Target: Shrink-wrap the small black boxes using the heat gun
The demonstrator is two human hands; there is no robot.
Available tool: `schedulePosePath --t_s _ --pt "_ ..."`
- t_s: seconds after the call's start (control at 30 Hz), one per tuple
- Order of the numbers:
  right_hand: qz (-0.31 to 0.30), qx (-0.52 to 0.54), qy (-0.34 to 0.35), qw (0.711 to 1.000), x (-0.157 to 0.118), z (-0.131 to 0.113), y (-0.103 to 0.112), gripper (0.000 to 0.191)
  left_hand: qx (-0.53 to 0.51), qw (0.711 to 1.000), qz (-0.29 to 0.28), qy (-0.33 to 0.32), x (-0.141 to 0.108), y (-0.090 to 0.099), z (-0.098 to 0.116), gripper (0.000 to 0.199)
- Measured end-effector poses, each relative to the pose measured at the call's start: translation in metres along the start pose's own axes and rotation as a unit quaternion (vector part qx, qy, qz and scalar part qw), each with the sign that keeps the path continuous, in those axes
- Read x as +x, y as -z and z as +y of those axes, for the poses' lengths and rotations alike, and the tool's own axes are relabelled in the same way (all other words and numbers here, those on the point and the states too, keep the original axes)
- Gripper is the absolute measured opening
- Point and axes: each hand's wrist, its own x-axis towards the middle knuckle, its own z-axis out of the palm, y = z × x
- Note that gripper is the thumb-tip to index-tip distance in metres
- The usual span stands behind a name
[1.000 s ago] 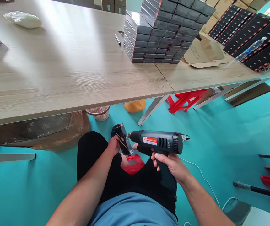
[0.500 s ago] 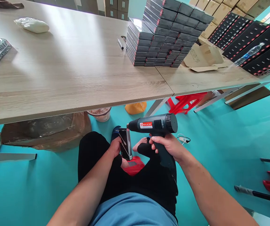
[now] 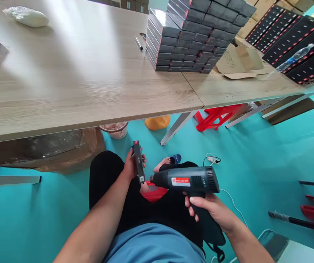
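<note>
My left hand is closed around a narrow black box, its thin printed side facing up and a red mark at the far end. In my right hand is a dark heat gun with a red and white label, gripped by its handle. The heat gun's nozzle points left, close to the near end of the box, with a small gap between them. Both are held above my lap, in front of the table's edge.
On the table stands a tall stack of dark boxes, with pens beside it. A flattened carton lies to the right. Under the table are a waste bin, a yellow bag and a red stool.
The heat gun has moved down and right, toward me. The box has been turned from its broad face to its narrow side, still in my left hand. My view has shifted slightly.
</note>
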Motion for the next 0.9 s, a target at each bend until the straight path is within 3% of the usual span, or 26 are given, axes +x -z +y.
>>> schedulePosePath --t_s 0.13,0.3,0.43,0.6,0.9 --pt "0.056 0.184 0.025 0.981 0.01 0.011 0.009 0.04 -0.06 0.99 -0.108 0.065 -0.006 0.003 0.007 0.082" --pt "0.059 0.346 0.029 0.936 0.033 0.014 0.016 0.032 -0.085 0.968 -0.188 0.14 -0.015 0.002 0.006 0.081" --pt "0.047 0.382 0.028 0.923 0.045 0.011 0.013 0.024 -0.047 0.974 -0.173 0.138 -0.019 0.001 0.0 0.071" --pt "0.027 0.383 0.019 0.923 0.05 0.004 0.006 0.022 0.014 0.981 -0.122 0.153 -0.016 0.005 -0.002 0.061" --pt "0.036 0.37 0.026 0.928 0.053 -0.005 0.006 0.021 0.05 0.982 -0.092 0.159 -0.011 0.005 -0.004 0.054"
